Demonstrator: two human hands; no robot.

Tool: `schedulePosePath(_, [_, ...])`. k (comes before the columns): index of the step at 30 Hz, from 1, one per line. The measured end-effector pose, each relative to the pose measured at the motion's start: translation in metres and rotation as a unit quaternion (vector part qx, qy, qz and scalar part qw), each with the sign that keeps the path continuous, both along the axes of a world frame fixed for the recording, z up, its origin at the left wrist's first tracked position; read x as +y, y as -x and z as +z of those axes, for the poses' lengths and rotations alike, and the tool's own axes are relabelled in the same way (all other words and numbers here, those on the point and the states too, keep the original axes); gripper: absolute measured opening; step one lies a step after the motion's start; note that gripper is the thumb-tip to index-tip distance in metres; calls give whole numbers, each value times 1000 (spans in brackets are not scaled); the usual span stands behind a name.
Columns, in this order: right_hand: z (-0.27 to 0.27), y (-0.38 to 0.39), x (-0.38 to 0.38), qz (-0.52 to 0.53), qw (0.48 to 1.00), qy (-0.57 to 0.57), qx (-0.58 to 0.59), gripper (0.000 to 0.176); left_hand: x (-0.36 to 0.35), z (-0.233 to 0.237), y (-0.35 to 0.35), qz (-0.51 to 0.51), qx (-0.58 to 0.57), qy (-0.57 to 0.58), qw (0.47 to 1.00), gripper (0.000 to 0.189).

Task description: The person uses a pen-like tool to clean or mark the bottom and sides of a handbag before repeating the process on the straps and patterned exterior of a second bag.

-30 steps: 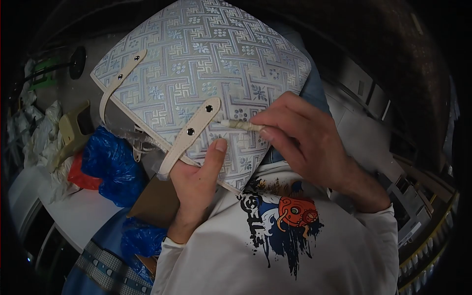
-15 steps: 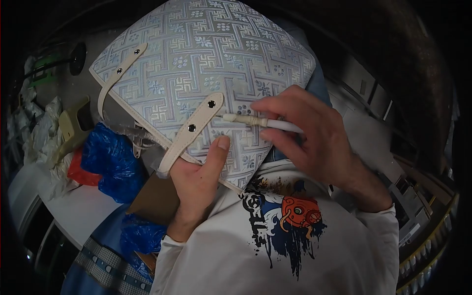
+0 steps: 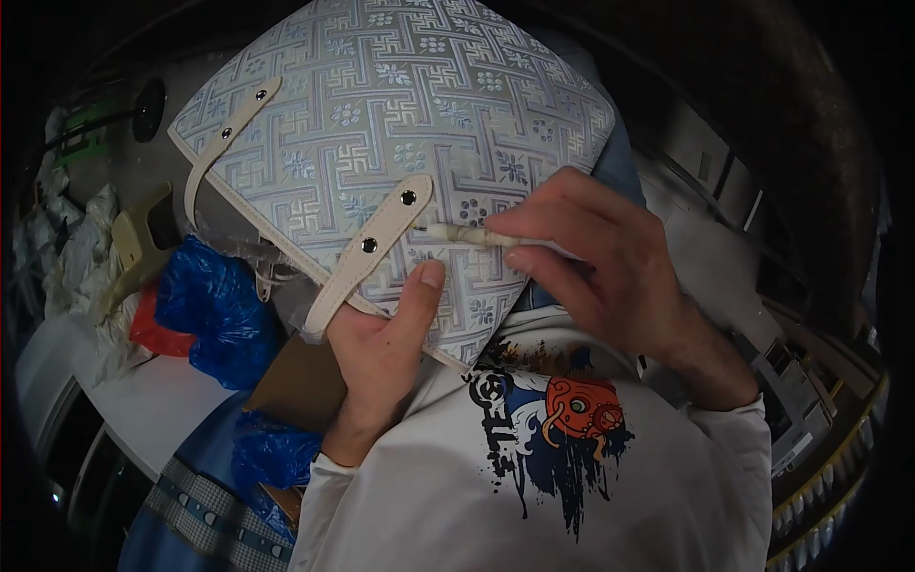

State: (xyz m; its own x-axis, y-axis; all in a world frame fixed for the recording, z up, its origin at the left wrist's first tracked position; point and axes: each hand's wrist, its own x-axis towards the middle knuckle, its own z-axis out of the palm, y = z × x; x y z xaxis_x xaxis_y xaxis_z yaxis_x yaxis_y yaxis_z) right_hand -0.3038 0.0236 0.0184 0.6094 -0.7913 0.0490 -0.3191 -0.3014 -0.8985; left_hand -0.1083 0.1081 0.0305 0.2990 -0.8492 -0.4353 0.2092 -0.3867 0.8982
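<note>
A pale patterned bag (image 3: 381,114) with cream straps lies across my lap. My left hand (image 3: 381,343) grips its lower edge, thumb on the fabric and the other fingers hidden under the bag. Close to that thumb, a cream strap (image 3: 370,250) bears two dark metal rivets. My right hand (image 3: 591,257) pinches a slim white tool (image 3: 462,234) between thumb and fingers. The tool's thin tip is at the side of the strap, between the two rivets. Farther up, a second strap (image 3: 225,135) also has two rivets.
Blue plastic bags (image 3: 219,310) and a red bag (image 3: 155,329) are at the left, by a beige plastic object (image 3: 138,238). A brown cardboard box (image 3: 303,381) stands below them. Shelving (image 3: 829,477) is at the lower right.
My right thumb and fingers have closed onto the tool's shaft, nearer its tip. The bag and straps have shifted slightly left.
</note>
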Motion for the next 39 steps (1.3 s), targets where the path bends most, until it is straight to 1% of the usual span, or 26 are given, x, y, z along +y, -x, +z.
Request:
schedulePosePath(1, [-1,1,1,7,1000,7,7,28,1,-1,-1,-10,-14,-9,1000,48])
schedulePosePath(3, [1,0,2,13,1000,15,15,27,2,-1,0,-7,-11,-12,1000,48])
schedulePosePath(5, [8,-4,1,-20,998,-61,5,26,0,-1,1,-3,-7,-9,1000,49])
schedulePosePath(6, [6,-4,1,-20,998,-61,6,26,0,0,1,0,-4,-10,1000,49])
schedulePosePath(8, [-1,-2,0,0,1000,9,-1,26,1,1,1,4,-1,-10,1000,50])
schedulePosePath(10, [-2,0,-3,4,1000,28,13,26,1,1,1,13,11,0,1000,38])
schedulePosePath(11, [-1,0,-4,7,999,46,28,26,1,1,1,13,11,1,1000,38])
schedulePosePath(15, [0,-2,-18,7,998,52,27,23,1,1,0,16,17,-5,1000,39])
schedulePosePath(17, [-8,-2,-34,59,992,116,-6,23,1,-1,-1,22,23,-7,999,41])
schedulePosePath(18, [-10,-3,-40,60,991,116,-8,23,2,-3,-2,12,6,2,1000,41])
schedulePosePath(20, [-11,-5,-55,104,982,157,14,24,2,-5,-4,5,-13,14,1000,41])
schedulePosePath(24, [-11,-10,-65,152,979,130,30,23,5,-4,-8,5,4,-12,1000,40])
schedulePosePath(26, [-10,-17,-66,145,986,76,31,22,7,-4,-12,11,7,-11,1000,40])
schedulePosePath(27, [-13,-19,-67,151,985,77,27,22,7,-5,-14,5,3,5,1000,40])
schedulePosePath(29, [-20,-17,-69,173,976,129,-16,24,7,-8,-18,2,-1,19,1000,41])
schedulePosePath(30, [-21,-17,-72,176,976,130,-18,24,7,-10,-19,-3,-8,24,1000,41])
schedulePosePath(32, [-19,-18,-74,187,966,179,-4,25,8,-10,-21,-8,-14,26,1000,41])
schedulePosePath(34, [-17,-21,-71,185,968,168,-4,25,10,-6,-23,-5,4,1,1000,41])
schedulePosePath(36, [-16,-23,-71,183,969,163,-2,25,10,-3,-25,-7,0,2,1000,40])
schedulePosePath(39, [-18,-23,-72,176,975,134,-30,25,11,-3,-26,-4,1,-3,1000,41])
